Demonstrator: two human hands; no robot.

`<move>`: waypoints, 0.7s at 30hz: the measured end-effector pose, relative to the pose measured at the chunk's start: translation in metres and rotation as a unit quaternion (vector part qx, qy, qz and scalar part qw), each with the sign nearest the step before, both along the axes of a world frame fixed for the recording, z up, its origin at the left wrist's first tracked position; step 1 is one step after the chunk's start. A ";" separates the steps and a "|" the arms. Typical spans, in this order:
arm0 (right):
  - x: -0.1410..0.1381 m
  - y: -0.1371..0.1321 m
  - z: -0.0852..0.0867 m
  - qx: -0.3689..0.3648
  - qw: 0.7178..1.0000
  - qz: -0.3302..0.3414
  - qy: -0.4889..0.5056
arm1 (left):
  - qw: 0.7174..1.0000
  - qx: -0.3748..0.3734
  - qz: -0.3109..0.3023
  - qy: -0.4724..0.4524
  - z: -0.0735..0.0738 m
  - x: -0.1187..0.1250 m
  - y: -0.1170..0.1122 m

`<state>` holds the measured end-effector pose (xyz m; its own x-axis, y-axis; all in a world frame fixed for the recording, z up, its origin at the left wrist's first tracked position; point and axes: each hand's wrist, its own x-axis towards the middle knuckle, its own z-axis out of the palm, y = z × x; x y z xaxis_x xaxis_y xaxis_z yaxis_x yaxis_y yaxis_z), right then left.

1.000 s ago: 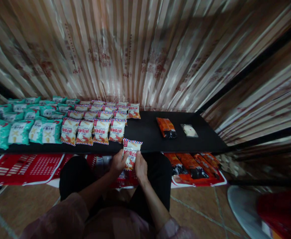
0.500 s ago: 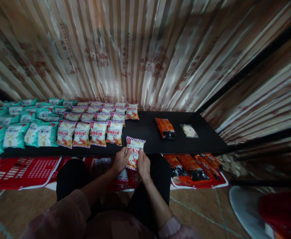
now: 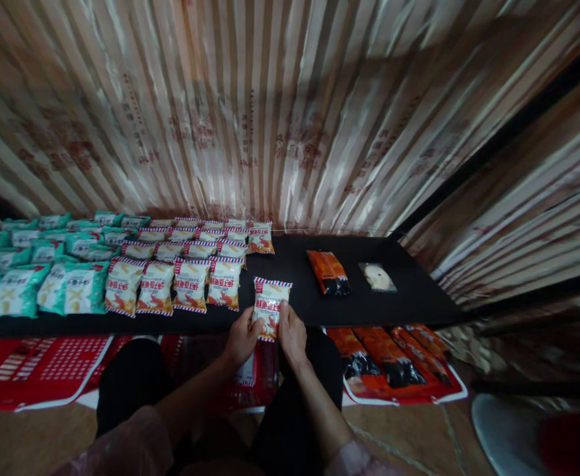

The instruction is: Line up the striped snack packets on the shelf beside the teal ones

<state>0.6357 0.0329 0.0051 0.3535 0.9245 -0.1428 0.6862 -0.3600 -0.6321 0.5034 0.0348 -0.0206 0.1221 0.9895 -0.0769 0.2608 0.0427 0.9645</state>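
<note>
Between my two hands is a small white and orange snack bag (image 3: 269,307) with red lettering and striped ends, held upright over the front edge of the black shelf (image 3: 290,277). My left hand (image 3: 243,337) grips its lower left side, thumb on the front. At its right side my right hand (image 3: 292,334) closes on the edge. To the left, several matching snack bags (image 3: 189,284) stand in rows on the shelf. Farther left are rows of teal snack bags (image 3: 18,291).
An orange and black packet (image 3: 328,272) and a clear packet with something white (image 3: 377,277) lie on the shelf's right part. Below the shelf are a red basket (image 3: 37,367) and another holding orange packets (image 3: 386,350). A striped plastic curtain (image 3: 270,119) hangs behind.
The view has tilted up slightly, so the shelf sits lower in the picture. Both hands still hold the snack bag, now a little more upright, its lettering less covered.
</note>
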 end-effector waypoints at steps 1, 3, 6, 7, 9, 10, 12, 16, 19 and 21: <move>0.001 0.002 0.002 0.000 1.000 0.004 -0.002 | 1.000 0.003 0.008 -0.005 0.001 0.001 0.002; 0.002 0.006 0.006 0.002 1.000 0.010 -0.005 | 1.000 0.011 0.014 -0.013 0.005 0.004 0.007; 0.004 0.012 0.010 0.004 1.000 0.012 -0.001 | 0.999 0.028 0.012 -0.010 0.010 0.009 0.017; 0.005 0.014 0.011 0.011 1.000 0.011 0.007 | 0.999 0.035 0.015 -0.005 0.010 0.010 0.021; 0.007 0.017 0.010 0.036 0.999 0.008 0.035 | 0.998 0.048 0.027 0.008 0.010 0.013 0.029; 0.007 0.018 0.009 0.054 0.997 0.009 0.052 | 0.998 0.052 0.032 0.015 0.009 0.014 0.033; 0.008 0.021 0.006 0.086 0.993 0.012 0.082 | 0.997 0.058 0.037 0.033 0.008 0.017 0.040; 0.008 0.029 -0.003 0.122 0.987 0.014 0.106 | 0.993 0.062 0.046 0.089 0.007 0.021 0.053; 0.010 0.037 -0.010 0.149 0.982 0.011 0.115 | 0.988 0.052 0.058 0.130 0.009 0.025 0.059; 0.012 0.044 -0.012 0.156 0.981 0.009 0.116 | 0.984 0.047 0.059 0.161 0.012 0.028 0.062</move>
<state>0.6475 0.0767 -0.0071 0.3291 0.9415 0.0730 0.5147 -0.1140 -0.8498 0.5314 0.0972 -0.0090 -0.0093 1.0000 -0.0002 0.5526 0.0054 0.8334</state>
